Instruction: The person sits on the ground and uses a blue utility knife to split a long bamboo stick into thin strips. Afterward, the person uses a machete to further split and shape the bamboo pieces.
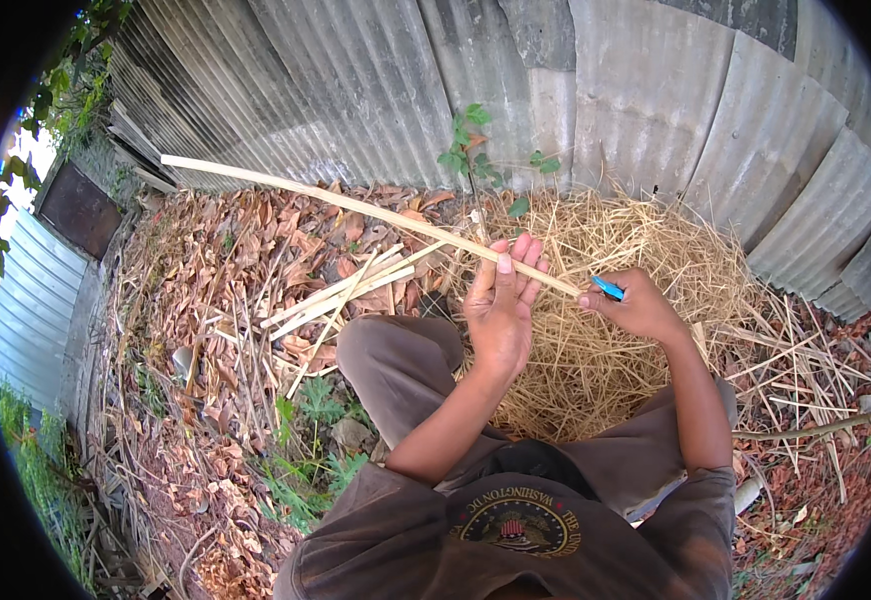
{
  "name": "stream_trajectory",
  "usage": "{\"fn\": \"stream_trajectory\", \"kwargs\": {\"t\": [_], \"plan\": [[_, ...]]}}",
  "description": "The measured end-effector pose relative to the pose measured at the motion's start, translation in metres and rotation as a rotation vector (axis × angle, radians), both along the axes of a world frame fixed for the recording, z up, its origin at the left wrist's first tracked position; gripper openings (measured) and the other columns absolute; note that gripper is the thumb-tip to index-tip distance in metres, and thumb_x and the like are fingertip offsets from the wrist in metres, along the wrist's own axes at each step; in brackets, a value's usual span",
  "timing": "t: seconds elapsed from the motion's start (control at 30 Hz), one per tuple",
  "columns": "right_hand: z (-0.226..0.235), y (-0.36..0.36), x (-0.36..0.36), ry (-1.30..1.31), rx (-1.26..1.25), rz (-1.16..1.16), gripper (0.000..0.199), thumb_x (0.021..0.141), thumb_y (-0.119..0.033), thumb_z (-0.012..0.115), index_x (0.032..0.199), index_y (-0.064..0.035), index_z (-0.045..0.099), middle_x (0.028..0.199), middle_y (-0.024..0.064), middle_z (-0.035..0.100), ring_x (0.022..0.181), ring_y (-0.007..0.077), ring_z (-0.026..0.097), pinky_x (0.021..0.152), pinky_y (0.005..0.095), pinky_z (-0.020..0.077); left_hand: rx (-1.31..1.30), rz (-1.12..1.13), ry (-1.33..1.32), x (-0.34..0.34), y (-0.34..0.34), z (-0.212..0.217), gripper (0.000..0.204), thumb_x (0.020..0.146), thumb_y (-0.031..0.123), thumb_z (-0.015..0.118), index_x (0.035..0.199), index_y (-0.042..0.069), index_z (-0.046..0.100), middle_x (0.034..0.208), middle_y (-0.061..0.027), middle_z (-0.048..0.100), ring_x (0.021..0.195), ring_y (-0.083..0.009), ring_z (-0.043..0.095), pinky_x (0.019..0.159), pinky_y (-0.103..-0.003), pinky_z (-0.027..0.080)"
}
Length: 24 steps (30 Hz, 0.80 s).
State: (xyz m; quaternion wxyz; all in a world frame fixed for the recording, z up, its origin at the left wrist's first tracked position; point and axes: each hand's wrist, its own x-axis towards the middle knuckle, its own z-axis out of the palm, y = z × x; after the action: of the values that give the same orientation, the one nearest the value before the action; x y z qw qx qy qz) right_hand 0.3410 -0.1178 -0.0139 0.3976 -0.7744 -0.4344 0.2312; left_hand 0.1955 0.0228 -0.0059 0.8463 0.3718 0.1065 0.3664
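Observation:
A long, pale bamboo strip (356, 205) slants from the upper left down to my hands. My left hand (501, 325) pinches it near its lower right end, the thumb on top and the fingers stretched out behind. Just beyond that end is my right hand (644, 305), closed on a small blue-handled tool (608, 288). The tool's working end is mostly hidden by my fingers. The right thumb and fingertips are at the strip's end; whether they touch it I cannot tell. Under both hands spreads a heap of straw-coloured shavings (566, 375).
Several cut pale strips (341, 290) lie on dry leaves (236, 250) beyond my left knee. Thin sticks (806, 375) are scattered at the right. A corrugated metal fence (636, 100) rises behind the heap, with a small green plant (476, 150) before it.

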Motion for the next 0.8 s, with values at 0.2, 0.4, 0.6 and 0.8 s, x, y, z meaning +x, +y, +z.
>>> {"fn": "stream_trajectory", "kwargs": {"t": [0.2, 0.4, 0.6, 0.8], "plan": [[-0.015, -0.022, 0.032, -0.531, 0.002, -0.204, 0.008, 0.082, -0.012, 0.064, 0.088, -0.0103, 0.069, 0.063, 0.0121, 0.059, 0.058, 0.0282, 0.058, 0.055, 0.0385, 0.0438, 0.839, 0.349, 0.273, -0.066, 0.029, -0.006, 0.036, 0.098, 0.005, 0.053, 0.131, -0.008, 0.049, 0.126, -0.0228, 0.059, 0.115, -0.0242, 0.06, 0.098, -0.036, 0.049], [-0.006, -0.037, 0.04, -0.693, -0.101, -0.164, 0.017, 0.072, -0.003, 0.059, 0.086, -0.0115, 0.064, 0.072, 0.0125, 0.064, 0.068, 0.0341, 0.062, 0.063, 0.0438, 0.0485, 1.982, 0.641, 0.451, -0.076, 0.106, 0.093, 0.031, 0.09, 0.014, 0.064, 0.119, 0.001, 0.062, 0.105, -0.0136, 0.069, 0.105, -0.0316, 0.065, 0.098, -0.045, 0.045], [-0.009, -0.041, 0.043, -0.771, 0.063, -0.136, 0.019, 0.076, -0.009, 0.066, 0.095, -0.0132, 0.067, 0.072, 0.0087, 0.065, 0.067, 0.0308, 0.063, 0.063, 0.0412, 0.0495, 2.016, -0.256, 1.031, -0.078, 0.163, 0.083, 0.026, 0.095, 0.027, 0.056, 0.094, 0.004, 0.067, 0.088, -0.0145, 0.068, 0.087, -0.0341, 0.063, 0.082, -0.042, 0.047], [-0.005, -0.026, 0.039, -0.547, 0.162, -0.664, 0.033, 0.086, -0.022, 0.07, 0.118, -0.0167, 0.062, 0.061, 0.0094, 0.057, 0.053, 0.0257, 0.059, 0.054, 0.0389, 0.0452, 0.572, -0.772, 0.75, -0.117, 0.101, -0.009, 0.037, 0.104, 0.035, 0.042, 0.094, 0.005, 0.062, 0.062, 0.0063, 0.037, 0.055, -0.003, 0.033, 0.049, -0.02, 0.028]]}}
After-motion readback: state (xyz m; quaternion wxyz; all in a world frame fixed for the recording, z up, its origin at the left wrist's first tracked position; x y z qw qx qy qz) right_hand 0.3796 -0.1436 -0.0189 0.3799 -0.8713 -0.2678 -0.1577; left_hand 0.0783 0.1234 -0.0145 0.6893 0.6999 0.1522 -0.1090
